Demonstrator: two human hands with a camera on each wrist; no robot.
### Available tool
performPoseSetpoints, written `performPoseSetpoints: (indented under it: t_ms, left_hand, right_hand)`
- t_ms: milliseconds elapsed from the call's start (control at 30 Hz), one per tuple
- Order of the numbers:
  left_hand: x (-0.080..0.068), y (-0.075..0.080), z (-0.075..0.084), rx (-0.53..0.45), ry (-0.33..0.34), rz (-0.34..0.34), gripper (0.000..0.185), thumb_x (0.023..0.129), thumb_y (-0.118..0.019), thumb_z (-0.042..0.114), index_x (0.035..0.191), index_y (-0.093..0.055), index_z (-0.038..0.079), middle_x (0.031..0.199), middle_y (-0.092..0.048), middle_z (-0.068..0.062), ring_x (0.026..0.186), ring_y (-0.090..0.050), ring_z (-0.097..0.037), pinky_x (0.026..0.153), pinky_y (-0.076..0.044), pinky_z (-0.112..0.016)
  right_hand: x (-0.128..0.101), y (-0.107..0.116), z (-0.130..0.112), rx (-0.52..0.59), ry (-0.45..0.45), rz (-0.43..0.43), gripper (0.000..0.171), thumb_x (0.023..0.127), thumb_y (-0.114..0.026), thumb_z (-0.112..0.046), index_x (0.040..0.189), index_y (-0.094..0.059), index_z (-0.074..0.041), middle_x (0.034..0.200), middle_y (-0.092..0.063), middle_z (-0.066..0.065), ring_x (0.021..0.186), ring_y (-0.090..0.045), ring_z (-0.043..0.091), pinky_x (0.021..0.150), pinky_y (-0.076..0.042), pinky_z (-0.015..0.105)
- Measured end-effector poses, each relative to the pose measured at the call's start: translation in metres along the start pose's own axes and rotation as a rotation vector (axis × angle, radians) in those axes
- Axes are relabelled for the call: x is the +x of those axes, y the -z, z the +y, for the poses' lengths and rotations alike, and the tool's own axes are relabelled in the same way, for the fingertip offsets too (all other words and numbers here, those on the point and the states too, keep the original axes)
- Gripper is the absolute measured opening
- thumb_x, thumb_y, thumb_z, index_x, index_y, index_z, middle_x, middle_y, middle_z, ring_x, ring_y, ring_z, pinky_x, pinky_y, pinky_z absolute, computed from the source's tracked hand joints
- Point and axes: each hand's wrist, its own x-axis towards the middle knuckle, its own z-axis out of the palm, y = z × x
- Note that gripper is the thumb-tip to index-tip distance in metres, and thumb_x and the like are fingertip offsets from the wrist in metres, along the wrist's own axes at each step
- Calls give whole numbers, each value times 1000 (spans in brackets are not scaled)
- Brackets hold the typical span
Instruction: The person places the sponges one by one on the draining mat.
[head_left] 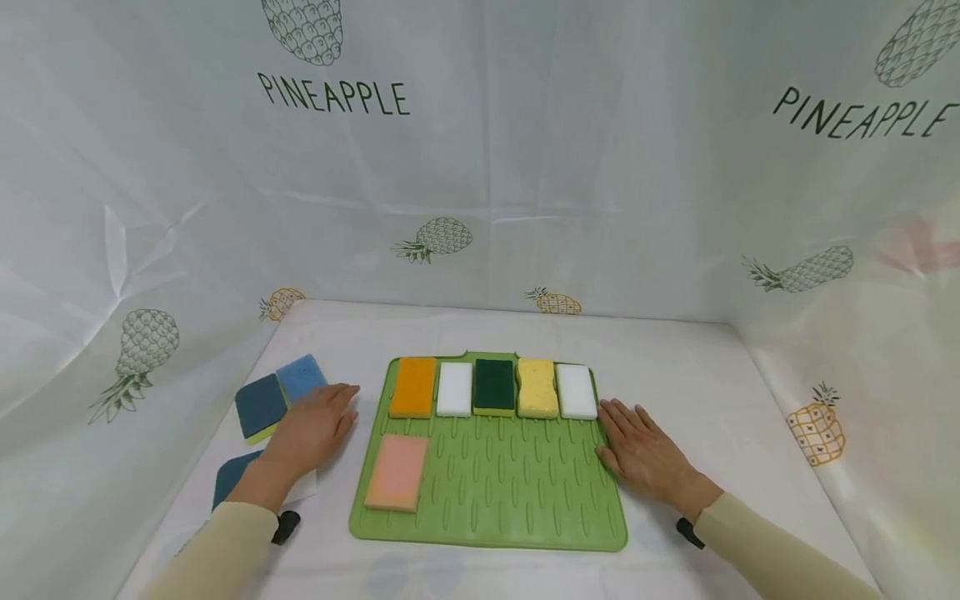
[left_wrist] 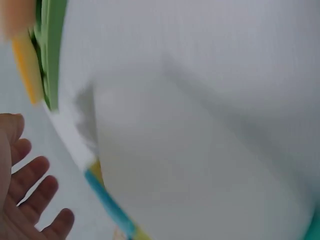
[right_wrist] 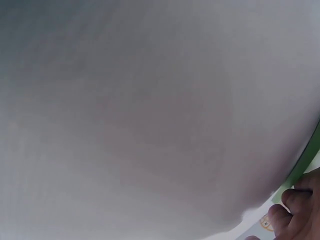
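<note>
The green mat [head_left: 495,492] lies mid-surface with six sponges on it, left hand [head_left: 311,429] flat and spread at its 9 o'clock, right hand [head_left: 641,454] spread at 3 o'clock touching its edge; a nudge there could likely shift the mat.

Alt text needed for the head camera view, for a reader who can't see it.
Two open hands rest flat on a white table either side of a green ridged mat: left hand, right hand. The mat holds six sponges; three more lie beside the left hand.
</note>
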Motion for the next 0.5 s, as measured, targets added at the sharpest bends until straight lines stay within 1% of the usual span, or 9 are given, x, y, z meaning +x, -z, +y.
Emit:
performPoseSetpoints:
  t_ms: [100,200,333,433,500]
  left_hand:
    - [4,11,-21,37,-2,75,46,102,-70,23,141,-61,0,136,-66,-22,127,-61,-46,104,-50,-64]
    - [5,20,-41,30,10,94,47,101,-72,22,140,-60,-2,136,-65,-26,128,-58,-49,106,-47,-66]
    - [4,23,-60,41,46,54,49,101,-71,24,140,-58,-4,139,-61,-28,131,-53,-51,107,-43,-70]
    - [2,22,-66,48,75,19,51,102,-70,25,142,-57,-4,141,-59,-29,133,-50,-52,109,-38,-73]
    - [2,21,-67,50,90,1,53,102,-70,26,143,-55,-5,142,-57,-30,135,-48,-53,110,-36,-74]
  right_hand:
    - [0,0,2,-11,9,8,70,108,-55,-42,158,-42,6,164,-43,22,153,-41,41,124,-33,60]
    - [1,0,4,-20,14,3,71,108,-54,-43,158,-41,6,165,-42,21,154,-41,40,125,-32,59]
    - [2,-1,6,-27,19,-16,72,108,-53,-44,159,-40,6,167,-40,20,155,-39,39,126,-30,58]
    - [2,-1,7,-22,21,-27,73,108,-53,-44,159,-40,5,167,-40,20,155,-38,38,126,-30,58]
    - [2,-1,8,-21,19,-34,73,108,-53,-45,160,-39,5,168,-39,20,156,-38,38,127,-30,58]
